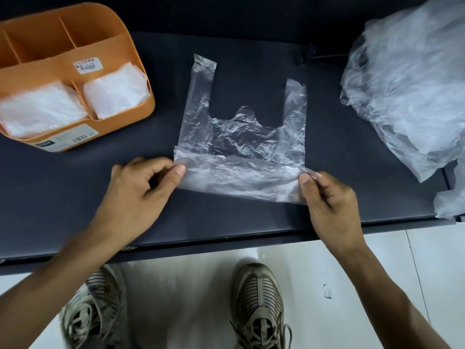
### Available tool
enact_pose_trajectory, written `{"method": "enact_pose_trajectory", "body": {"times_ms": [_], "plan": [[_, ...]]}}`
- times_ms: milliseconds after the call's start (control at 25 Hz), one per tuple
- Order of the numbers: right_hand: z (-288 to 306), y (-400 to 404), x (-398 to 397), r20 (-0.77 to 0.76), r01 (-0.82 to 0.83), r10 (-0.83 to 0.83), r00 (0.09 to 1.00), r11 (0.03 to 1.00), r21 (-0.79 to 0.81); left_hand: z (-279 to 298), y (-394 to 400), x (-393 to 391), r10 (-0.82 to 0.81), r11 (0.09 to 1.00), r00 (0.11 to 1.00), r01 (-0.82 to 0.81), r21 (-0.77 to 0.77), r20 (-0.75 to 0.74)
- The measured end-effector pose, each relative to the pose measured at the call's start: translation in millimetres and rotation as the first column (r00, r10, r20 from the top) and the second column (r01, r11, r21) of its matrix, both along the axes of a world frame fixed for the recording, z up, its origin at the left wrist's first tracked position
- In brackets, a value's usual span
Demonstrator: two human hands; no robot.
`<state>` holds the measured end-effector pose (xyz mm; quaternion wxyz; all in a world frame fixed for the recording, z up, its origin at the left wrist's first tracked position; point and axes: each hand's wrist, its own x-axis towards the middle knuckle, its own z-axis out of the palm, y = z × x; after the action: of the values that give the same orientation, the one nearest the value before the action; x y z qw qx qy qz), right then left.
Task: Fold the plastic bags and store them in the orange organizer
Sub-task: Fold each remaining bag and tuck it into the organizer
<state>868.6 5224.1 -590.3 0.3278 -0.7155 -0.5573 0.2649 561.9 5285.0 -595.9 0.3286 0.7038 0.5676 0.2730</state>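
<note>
Item: clear bag [241, 147] on dark table [100, 197], bottom corners pinched by my left hand [141, 190] and right hand [327, 197]; I fold level, creasing flat, for the orange organizer [125, 59].

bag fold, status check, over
Both hands, left and right, pinch bag bottom corners. First fold started. Organizer front slots stocked. Nothing in the way.

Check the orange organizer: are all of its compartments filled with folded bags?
No. Only the two front compartments of the orange organizer hold folded bags; the back ones show bare orange walls.
</note>
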Motion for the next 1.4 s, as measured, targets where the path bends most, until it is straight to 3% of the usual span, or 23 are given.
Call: {"method": "enact_pose_trajectory", "body": {"times_ms": [120, 280, 520, 640, 760, 880, 960, 1080, 1240, 1400], "plan": [[-5.0, 9.7, -5.5, 0.223, 0.060, -0.062, 0.973, 0.998, 0.016, -1.7, 2.1, 7.5, 0.044, 0.999, 0.989, -0.039, 0.034, -0.144], [-13.7, 15.9, -14.6, 0.502, 0.105, -0.123, 0.856, 0.992, 0.064, -9.2, 4.3, 15.4, 0.111, 0.982, 0.933, -0.049, 0.185, -0.343], [-8.3, 20.9, -19.2, 0.545, 0.233, -0.164, 0.822, 0.971, -0.060, -5.9, 1.2, 22.1, 0.118, 0.982, 0.944, -0.065, 0.175, -0.309], [0.8, 18.6, -17.5, 0.480, 0.255, -0.256, 0.839, 0.965, 0.068, 2.9, 1.7, 15.0, 0.159, 0.970, 0.914, -0.075, 0.230, -0.373], [4.7, 13.5, -31.1, 0.545, -0.063, -0.079, 0.835, 0.969, 0.237, 3.5, -1.0, 24.3, -0.022, 0.889, 0.860, 0.251, 0.384, -0.509], [-10.6, 10.7, -52.1, 0.603, -0.337, 0.246, 0.759, 0.941, 0.040, -14.9, -4.5, 43.1, -0.210, 0.849, 0.735, 0.464, 0.252, -0.645], [-19.5, 8.4, -54.6, 0.592, -0.364, 0.354, 0.724, 0.925, -0.107, -24.9, -6.2, 40.9, -0.225, 0.876, 0.695, 0.451, 0.170, -0.683], [-23.9, 5.2, -41.1, 0.605, -0.366, 0.393, 0.693, 0.914, -0.174, -30.0, -14.0, 26.3, -0.198, 0.872, 0.692, 0.448, 0.198, -0.694], [-21.7, 2.8, -27.2, 0.623, -0.368, 0.384, 0.681, 0.915, -0.162, -29.7, -27.3, 17.6, -0.094, 0.824, 0.712, 0.448, 0.347, -0.696], [-26.4, -2.6, -20.7, 0.619, -0.362, 0.381, 0.687, 0.918, -0.163, -30.2, -32.9, 19.5, 0.046, 0.746, 0.785, 0.385, 0.543, -0.618]]}}
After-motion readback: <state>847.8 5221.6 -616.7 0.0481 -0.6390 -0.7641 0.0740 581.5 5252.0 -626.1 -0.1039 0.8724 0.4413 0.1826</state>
